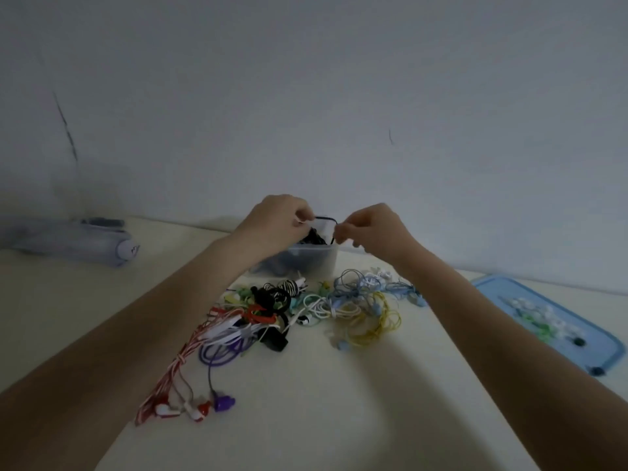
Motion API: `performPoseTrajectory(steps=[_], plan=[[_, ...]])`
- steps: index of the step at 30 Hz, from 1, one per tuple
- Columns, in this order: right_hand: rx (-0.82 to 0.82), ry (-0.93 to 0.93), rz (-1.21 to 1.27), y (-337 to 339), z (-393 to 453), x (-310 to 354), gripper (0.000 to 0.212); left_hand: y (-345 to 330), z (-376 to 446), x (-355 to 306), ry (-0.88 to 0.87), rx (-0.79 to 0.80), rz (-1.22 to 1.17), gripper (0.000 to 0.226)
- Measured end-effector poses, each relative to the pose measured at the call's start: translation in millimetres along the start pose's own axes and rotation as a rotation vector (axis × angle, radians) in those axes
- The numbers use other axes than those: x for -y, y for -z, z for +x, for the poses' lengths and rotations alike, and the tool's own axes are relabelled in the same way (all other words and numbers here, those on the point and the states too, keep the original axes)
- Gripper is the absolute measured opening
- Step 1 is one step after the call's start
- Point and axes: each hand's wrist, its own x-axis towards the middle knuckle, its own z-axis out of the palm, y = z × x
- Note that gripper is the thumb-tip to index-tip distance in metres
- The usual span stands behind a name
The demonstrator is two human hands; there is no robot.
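Note:
A clear plastic container (319, 261) stands near the wall and holds dark cables. Above it my left hand (277, 220) and my right hand (372, 229) each pinch one end of a thin dark cable (325, 219), which arches between them over the container. In front of the container lies a tangled pile of coloured earphones (316, 305): white, yellow, blue, green, black. A red-and-white striped earphone set (176, 375) and a purple one (222, 401) trail toward me on the left.
A blue container lid (605, 348) with several small earbud tips on it lies at the right. A grey folded umbrella (74, 243) lies at the far left by the wall. The surface (306, 419) is cream coloured.

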Motion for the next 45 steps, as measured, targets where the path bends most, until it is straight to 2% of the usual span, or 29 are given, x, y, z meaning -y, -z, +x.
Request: performPoseTrajectory(steps=[2, 4, 6, 8, 10, 12, 13, 15, 17, 22, 24, 25, 27, 29, 32, 36, 38, 42, 45], plan=[[0.109, 0.002, -0.12, 10, -17, -5, 0.012, -7, -11, -18, -0.091, 0.078, -0.065, 0.022], [0.171, 0.011, -0.291, 15, -36, -13, 0.01, -17, -23, -31, -0.157, 0.275, -0.033, 0.023], [0.138, 0.031, -0.366, 17, -54, -18, 0.009, -29, -32, -34, -0.201, 0.506, 0.195, 0.027], [0.106, 0.054, -0.358, 14, -66, -20, 0.01, -40, -39, -31, -0.251, 0.604, 0.45, 0.026], [0.141, 0.06, -0.337, 5, -72, -18, 0.014, -44, -45, -27, -0.249, 0.552, 0.454, 0.02], [0.187, 0.051, -0.37, -7, -71, -18, 0.021, -40, -47, -25, -0.216, 0.457, 0.318, 0.013], [0.201, 0.041, -0.401, -14, -70, -18, 0.026, -37, -46, -23, -0.196, 0.425, 0.257, 0.017], [0.158, 0.024, -0.386, -21, -68, -17, 0.027, -28, -44, -19, -0.15, 0.408, 0.148, 0.028], [0.058, 0.015, -0.285, -19, -67, -15, 0.019, -22, -43, -14, -0.133, 0.409, 0.103, 0.027], [0.016, -0.008, -0.183, -4, -69, -12, 0.013, -14, -47, -15, -0.142, 0.356, 0.21, 0.02], [-0.057, -0.047, -0.098, 4, -68, -12, 0.009, -10, -47, -17, -0.14, 0.352, 0.321, 0.021], [-0.097, -0.082, 0.002, 10, -67, -11, 0.005, -9, -46, -17, -0.136, 0.367, 0.394, 0.022], [-0.148, -0.155, 0.289, 26, -67, -9, 0.013, -9, -44, -17, -0.106, 0.367, 0.441, 0.022], [-0.164, -0.195, 0.523, 41, -67, -5, 0.018, -12, -40, -20, -0.069, 0.283, 0.32, 0.021], [-0.183, -0.194, 0.64, 60, -67, 1, 0.017, -18, -31, -37, -0.029, 0.16, -0.007, 0.025], [-0.22, -0.163, 0.818, 84, -66, 5, 0.015, -24, -27, -74, 0.027, 0.143, -0.631, 0.03], [-0.226, -0.154, 0.898, 94, -67, 5, 0.011, -28, -25, -88, 0.053, 0.171, -0.815, 0.029], [-0.212, -0.142, 1.04, 111, -70, 4, 0.015, -42, -26, -109, 0.034, 0.236, -0.845, 0.022], [-0.229, -0.108, 1.105, 123, -75, 2, 0.019, -58, -28, -121, -0.049, 0.358, -0.769, 0.015]])
